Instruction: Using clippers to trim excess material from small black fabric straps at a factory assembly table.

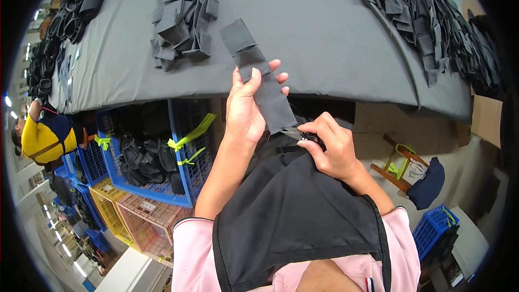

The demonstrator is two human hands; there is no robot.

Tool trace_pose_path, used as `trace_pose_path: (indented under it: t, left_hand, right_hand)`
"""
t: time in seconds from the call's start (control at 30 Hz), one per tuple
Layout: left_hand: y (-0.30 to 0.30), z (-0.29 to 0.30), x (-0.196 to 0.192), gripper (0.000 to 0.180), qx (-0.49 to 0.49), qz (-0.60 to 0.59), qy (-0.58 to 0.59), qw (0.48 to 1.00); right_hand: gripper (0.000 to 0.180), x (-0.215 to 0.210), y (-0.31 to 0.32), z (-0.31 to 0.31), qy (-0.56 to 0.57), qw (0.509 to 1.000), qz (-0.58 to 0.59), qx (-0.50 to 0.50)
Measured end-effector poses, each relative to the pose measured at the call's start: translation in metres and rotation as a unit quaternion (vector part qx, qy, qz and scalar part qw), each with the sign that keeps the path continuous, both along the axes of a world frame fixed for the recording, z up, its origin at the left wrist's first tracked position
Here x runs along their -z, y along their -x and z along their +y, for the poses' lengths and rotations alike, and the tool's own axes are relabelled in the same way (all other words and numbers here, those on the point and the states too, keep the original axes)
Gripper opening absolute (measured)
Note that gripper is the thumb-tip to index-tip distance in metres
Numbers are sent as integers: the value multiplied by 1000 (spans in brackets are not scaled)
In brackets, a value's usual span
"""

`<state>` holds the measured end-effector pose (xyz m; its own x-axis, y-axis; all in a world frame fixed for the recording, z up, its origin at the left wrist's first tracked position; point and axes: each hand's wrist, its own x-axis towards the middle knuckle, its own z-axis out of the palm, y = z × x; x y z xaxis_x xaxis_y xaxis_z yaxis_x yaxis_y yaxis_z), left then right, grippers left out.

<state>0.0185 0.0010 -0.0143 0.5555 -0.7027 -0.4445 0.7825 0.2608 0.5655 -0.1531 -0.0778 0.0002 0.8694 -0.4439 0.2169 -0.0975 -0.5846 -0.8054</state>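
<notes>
Matt cloth in fabric strip [274,103], edges frayed; shiny metal blades on thread snips [294,133]; matt cloth worktable cover [335,38]; smooth, matt cloth apron [303,205]; plastic in blue crate [189,189].

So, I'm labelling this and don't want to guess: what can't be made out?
Head view, cutting tool: handle mostly behind the right fingers.
Head view, grey strip: underside, facing away from the camera.
Head view, upper-right pile: far end cut by picture's top edge.
Head view, blue crate: contents too dark to count.

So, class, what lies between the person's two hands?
In the head view, between the left hand and right hand lie the grey fabric strip's lower part and the snips' blades.
</notes>
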Motion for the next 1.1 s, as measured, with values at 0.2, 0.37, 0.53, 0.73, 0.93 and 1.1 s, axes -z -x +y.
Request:
trace_pose_path:
  t: [0.2,0.37,0.53,0.73,0.93,1.1]
  left_hand:
    - [3,-1,-1,25,-36,4,-15,999]
    - [4,-1,0,26,-66,1,-14,998]
    - [7,-1,-3,28,-84,-24,-7,996]
    - [10,-1,-3,30,-98,-35,-13,995]
    - [12,1,-2,30,-109,-31,-20,993]
    - [13,2,-3,29,-107,-14,-22,994]
  right_hand:
    - [27,2,-4,8,4,1000,-9,-7]
    - [27,2,-3,11,-22,1000,-11,9]
    - [27,1,-4,14,-46,999,-16,20]
    - [27,3,-6,17,-44,998,-18,42]
    - [23,4,-4,19,-22,998,-21,49]
    - [21,5,-2,20,-25,998,-27,52]
